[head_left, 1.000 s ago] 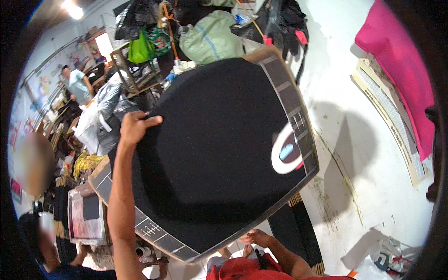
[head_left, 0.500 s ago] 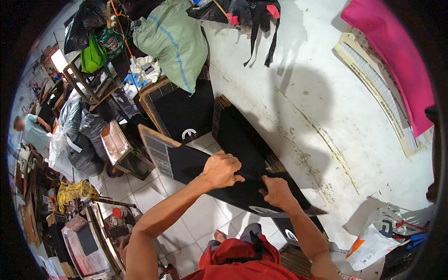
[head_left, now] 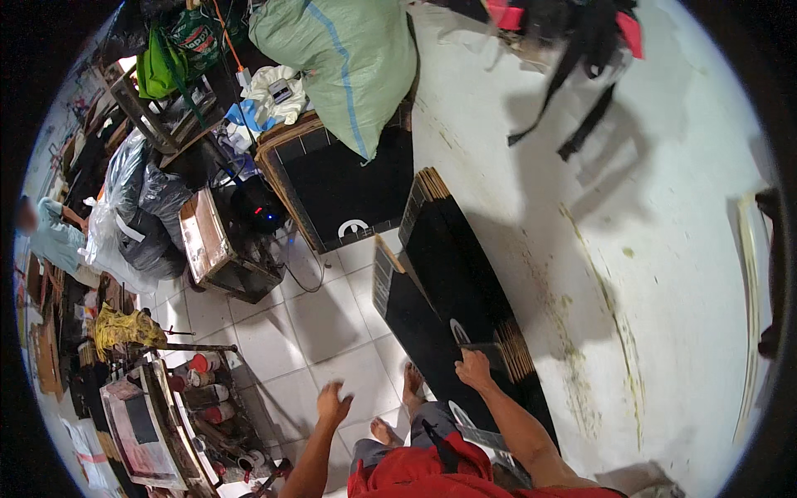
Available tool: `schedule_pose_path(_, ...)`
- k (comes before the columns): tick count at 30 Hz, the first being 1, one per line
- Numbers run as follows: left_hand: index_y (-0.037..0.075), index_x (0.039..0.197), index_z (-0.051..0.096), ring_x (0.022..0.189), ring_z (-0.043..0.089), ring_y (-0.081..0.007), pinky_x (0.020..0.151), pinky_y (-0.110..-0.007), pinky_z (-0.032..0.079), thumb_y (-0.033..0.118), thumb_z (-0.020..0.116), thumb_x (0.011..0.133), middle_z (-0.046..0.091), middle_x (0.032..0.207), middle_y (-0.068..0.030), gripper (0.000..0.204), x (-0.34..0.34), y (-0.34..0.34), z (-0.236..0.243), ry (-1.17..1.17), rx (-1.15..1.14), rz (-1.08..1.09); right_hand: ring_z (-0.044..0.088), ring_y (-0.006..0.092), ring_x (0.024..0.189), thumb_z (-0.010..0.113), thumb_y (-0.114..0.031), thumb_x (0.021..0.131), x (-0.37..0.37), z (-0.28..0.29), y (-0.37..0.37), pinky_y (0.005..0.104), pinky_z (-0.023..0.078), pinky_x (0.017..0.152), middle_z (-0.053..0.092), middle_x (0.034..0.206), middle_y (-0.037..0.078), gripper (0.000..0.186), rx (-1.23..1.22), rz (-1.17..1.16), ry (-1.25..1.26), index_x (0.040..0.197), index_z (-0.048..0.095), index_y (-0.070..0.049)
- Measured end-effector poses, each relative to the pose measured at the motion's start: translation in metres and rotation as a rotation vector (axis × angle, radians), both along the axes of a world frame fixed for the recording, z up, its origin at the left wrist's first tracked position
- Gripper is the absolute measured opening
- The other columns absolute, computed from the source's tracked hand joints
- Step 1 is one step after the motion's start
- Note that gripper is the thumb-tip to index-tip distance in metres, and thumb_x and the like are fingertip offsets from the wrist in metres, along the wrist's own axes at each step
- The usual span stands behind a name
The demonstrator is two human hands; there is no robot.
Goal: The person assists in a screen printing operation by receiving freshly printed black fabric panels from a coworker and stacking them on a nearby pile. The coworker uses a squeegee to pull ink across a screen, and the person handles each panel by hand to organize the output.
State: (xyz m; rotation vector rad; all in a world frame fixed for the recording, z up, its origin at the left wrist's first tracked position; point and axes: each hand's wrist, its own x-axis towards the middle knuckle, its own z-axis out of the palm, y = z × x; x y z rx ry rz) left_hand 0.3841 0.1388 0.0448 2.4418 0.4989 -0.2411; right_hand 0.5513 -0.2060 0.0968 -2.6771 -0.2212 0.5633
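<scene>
Several large black boards (head_left: 452, 257) with tan edges and white printed marks lean in a row along the white wall. The foremost black board (head_left: 411, 319), with a strip of pale grid lines at its far end, tilts out from the row. My right hand (head_left: 476, 369) is curled at the upper edge of a black board in that row; the fingertips are partly hidden. Off to the left, my left hand (head_left: 334, 404) hangs over the tiled floor, fingers apart, holding nothing and touching no board.
Another stack of black boards (head_left: 353, 187) stands ahead under a pale green sack (head_left: 357, 62). A wooden stool (head_left: 217, 249), bags (head_left: 154, 207) and a framed screen (head_left: 141, 423) line the left. A person (head_left: 54, 236) is far left. Black straps (head_left: 573, 91) hang on the wall.
The board that both hands held raised and slanted now leans at the front of the row. My left hand has let go and moved down left; my view has shifted.
</scene>
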Motion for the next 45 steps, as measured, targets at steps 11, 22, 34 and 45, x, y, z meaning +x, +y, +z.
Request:
schedule_pose_path(11,-0.003,0.099,0.061,0.085,0.063,-0.0289,0.077,-0.035,0.049,0.030,0.075,0.065,0.064,0.092,-0.0203,0.050,-0.150,-0.021,-0.091,0.633,-0.198,0.474,0.058,0.0389,0.092,0.057,-0.018,0.080,0.135,-0.113,-0.010,0.0482,0.044,0.082,0.059,0.096,0.026,0.039,-0.224,-0.077,0.052,0.112,0.053,0.004)
schedule_pose_path(22,-0.006,0.097,0.060,0.080,0.062,-0.0234,0.073,-0.032,0.049,0.022,0.074,0.068,0.065,0.087,-0.0165,0.042,-0.109,-0.022,-0.088,0.384,-0.405,0.818,0.062,0.0353,0.078,0.061,-0.019,0.076,0.252,-0.187,0.027,0.0446,0.050,0.068,0.061,0.084,0.021,0.025,-0.264,-0.044,-0.088,0.090,0.054,0.000)
schedule_pose_path(34,-0.008,0.096,0.058,0.067,0.059,-0.0168,0.062,-0.028,0.048,0.017,0.074,0.069,0.063,0.077,-0.0121,0.040,-0.148,-0.023,-0.112,0.476,-0.481,0.907,0.064,0.0328,0.073,0.063,-0.020,0.074,0.264,-0.213,0.021,0.0442,0.052,0.066,0.062,0.079,0.020,0.034,-0.297,-0.114,-0.187,0.099,0.052,0.001)
schedule_pose_path(45,-0.007,0.097,0.058,0.073,0.061,-0.0205,0.068,-0.031,0.050,0.019,0.074,0.068,0.065,0.082,-0.0151,0.042,-0.109,-0.013,-0.099,0.510,-0.326,0.776,0.064,0.0328,0.073,0.062,-0.019,0.075,0.269,-0.221,0.014,0.0424,0.052,0.067,0.062,0.079,0.019,0.031,-0.309,-0.154,-0.157,0.095,0.054,0.002)
